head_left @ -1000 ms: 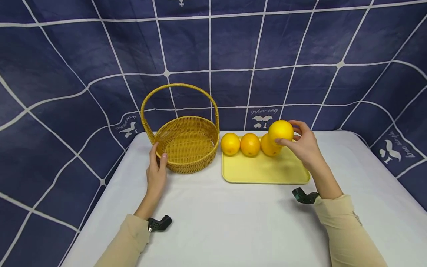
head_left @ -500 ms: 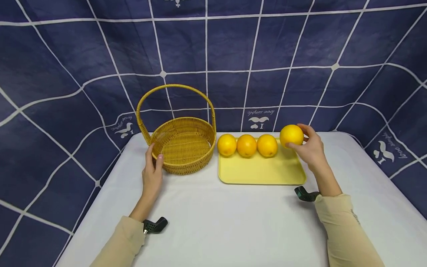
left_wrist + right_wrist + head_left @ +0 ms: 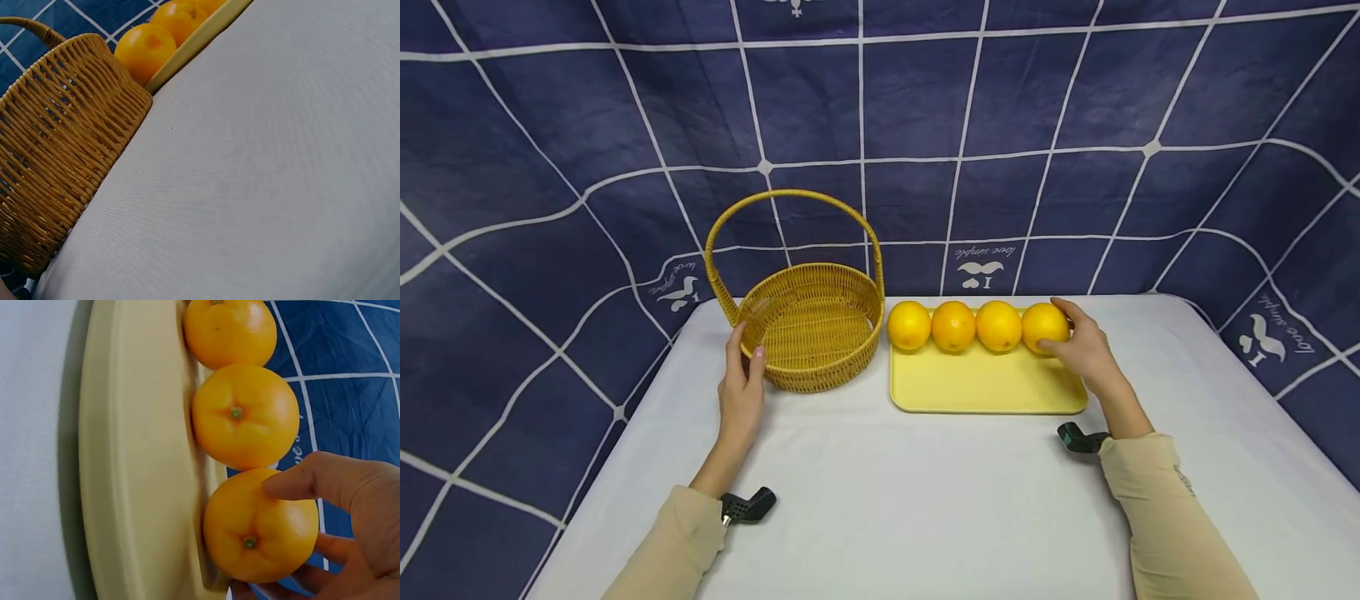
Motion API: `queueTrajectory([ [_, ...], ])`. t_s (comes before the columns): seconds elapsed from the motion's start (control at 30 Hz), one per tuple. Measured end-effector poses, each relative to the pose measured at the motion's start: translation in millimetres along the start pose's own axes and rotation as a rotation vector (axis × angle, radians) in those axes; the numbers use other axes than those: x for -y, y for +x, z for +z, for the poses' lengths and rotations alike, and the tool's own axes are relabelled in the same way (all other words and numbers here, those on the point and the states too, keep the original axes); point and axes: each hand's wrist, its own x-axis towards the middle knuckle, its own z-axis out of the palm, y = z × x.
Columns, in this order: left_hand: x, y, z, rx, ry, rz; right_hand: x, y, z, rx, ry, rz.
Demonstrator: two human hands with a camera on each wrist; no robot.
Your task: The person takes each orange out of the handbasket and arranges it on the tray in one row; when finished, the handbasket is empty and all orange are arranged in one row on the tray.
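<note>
In the head view my left hand (image 3: 742, 398) holds the near left rim of a round wicker basket (image 3: 820, 381) with a tall arched handle. Its woven side (image 3: 69, 137) fills the left of the left wrist view, where little of the hand shows. My right hand (image 3: 1088, 352) grips an orange (image 3: 1042, 327) at the right end of a row on a yellow tray (image 3: 985, 387). From the right wrist, the thumb lies on top of this orange (image 3: 256, 531), with fingers around its far side. It sits against its neighbour (image 3: 247, 415).
More oranges (image 3: 953, 327) line the tray's back edge, left of the held one. The basket stands just left of the tray on a white-covered table (image 3: 910, 500). A dark blue cloth with white lines (image 3: 910, 108) hangs behind and at both sides.
My right hand has carried its orange rightward, then lowered it to the right end of the row on the tray. My left hand stays at the basket rim.
</note>
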Motion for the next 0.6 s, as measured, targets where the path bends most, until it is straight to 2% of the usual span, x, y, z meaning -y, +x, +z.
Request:
queueTrajectory([
  [0.37, -3.1, 4.2, -1.6, -0.004, 0.050, 0.024, 6, -4, -6.1, -0.058, -0.012, 0.047],
  [0.6, -3.7, 2.2, -4.5, -0.001, 0.069, 0.023, 9, -10, -8.1, -0.102, 0.042, 0.055],
])
